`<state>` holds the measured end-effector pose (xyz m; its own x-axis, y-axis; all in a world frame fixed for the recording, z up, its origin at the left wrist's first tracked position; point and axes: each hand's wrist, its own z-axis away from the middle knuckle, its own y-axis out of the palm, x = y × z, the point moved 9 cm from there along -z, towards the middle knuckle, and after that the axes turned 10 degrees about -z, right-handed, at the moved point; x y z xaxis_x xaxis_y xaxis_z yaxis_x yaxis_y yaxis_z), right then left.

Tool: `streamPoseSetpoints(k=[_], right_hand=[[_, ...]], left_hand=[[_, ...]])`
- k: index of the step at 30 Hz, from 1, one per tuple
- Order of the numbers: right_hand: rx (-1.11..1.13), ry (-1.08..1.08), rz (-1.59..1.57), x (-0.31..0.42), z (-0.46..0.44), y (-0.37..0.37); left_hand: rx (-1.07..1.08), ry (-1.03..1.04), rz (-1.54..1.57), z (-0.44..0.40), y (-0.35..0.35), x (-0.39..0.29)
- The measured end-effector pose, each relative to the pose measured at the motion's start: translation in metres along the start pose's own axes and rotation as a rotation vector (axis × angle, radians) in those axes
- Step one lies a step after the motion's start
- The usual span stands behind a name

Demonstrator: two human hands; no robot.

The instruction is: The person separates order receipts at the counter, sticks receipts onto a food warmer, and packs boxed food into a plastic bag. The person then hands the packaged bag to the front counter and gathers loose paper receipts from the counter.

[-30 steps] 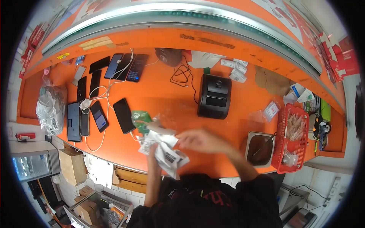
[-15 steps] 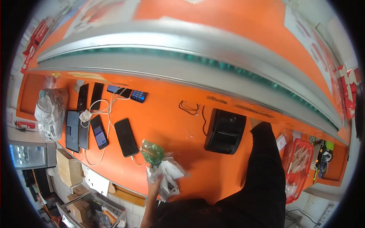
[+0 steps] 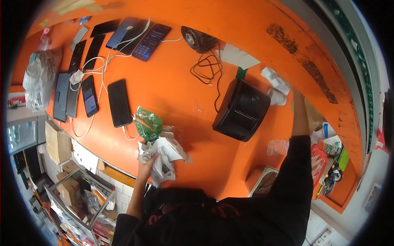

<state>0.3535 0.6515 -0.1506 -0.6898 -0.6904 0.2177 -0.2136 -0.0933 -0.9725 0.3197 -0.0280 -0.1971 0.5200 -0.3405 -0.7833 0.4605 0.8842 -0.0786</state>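
My left hand (image 3: 147,167) is closed on a crumpled bundle of white paper and plastic wrapping (image 3: 164,158), low over the orange counter. A green plastic packet (image 3: 148,125) lies against the top of that bundle. My right hand (image 3: 298,100) reaches in under the orange shelf at the right, its fingers hidden by the shelf edge. Nearest to it are small white paper rolls (image 3: 276,81), beside a black receipt printer (image 3: 242,110). Whether the right hand touches the rolls I cannot tell.
Several phones, one a black phone (image 3: 119,102), lie at the left among white charging cables (image 3: 104,65). A bagged bundle of white cups (image 3: 39,82) stands at the far left. A red basket (image 3: 318,162) sits at the right. The shelf (image 3: 320,45) overhangs the back.
My view has tilted and come closer under the shelf, bringing the paper rolls and a small fan into sight. My right forearm now shows past the sleeve. The left hand keeps its hold.
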Motion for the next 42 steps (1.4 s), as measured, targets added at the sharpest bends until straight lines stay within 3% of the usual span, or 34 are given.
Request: streamPoseSetpoints(k=[5,9,14,17,21,26,30,32,34,38,41,42], right_hand=[[-0.028,0.02,-0.091,-0.011,-0.005,-0.011],[-0.071,0.07,-0.387,-0.032,0.001,-0.054],[0.154,-0.01,-0.802,0.041,0.042,-0.076],[0.211,-0.191,-0.711,0.113,0.055,-0.042],[0.06,-0.315,-0.521,0.149,0.059,-0.004],[0.272,-0.108,-0.634,0.083,0.051,-0.042],[0.512,-0.017,-0.219,0.042,0.084,-0.021],[0.416,-0.037,-0.022,0.039,0.1,0.004],[-0.027,-0.16,0.001,0.052,0.123,-0.013],[-0.171,-0.144,-0.197,0.037,0.125,0.002],[-0.028,0.049,-0.313,0.06,0.148,-0.009],[-0.106,-0.047,-0.507,0.051,0.148,0.002]], left_hand=[[0.027,-0.008,0.033,-0.003,-0.001,0.013],[-0.01,0.027,0.062,-0.004,-0.001,0.009],[-0.037,0.086,0.061,-0.003,-0.001,0.004],[-0.02,0.043,0.053,-0.005,-0.001,0.007],[-0.006,0.061,0.062,-0.003,0.0,-0.002],[-0.01,0.059,0.088,-0.002,0.0,0.001],[-0.011,0.068,0.098,-0.002,0.003,-0.001],[0.005,0.07,0.113,-0.002,0.003,-0.004],[0.006,0.084,0.089,-0.004,0.0,0.0],[0.017,0.078,0.123,-0.003,0.004,-0.004],[0.035,0.144,0.088,-0.005,0.005,-0.007],[0.042,0.165,0.077,-0.008,0.003,-0.001]])
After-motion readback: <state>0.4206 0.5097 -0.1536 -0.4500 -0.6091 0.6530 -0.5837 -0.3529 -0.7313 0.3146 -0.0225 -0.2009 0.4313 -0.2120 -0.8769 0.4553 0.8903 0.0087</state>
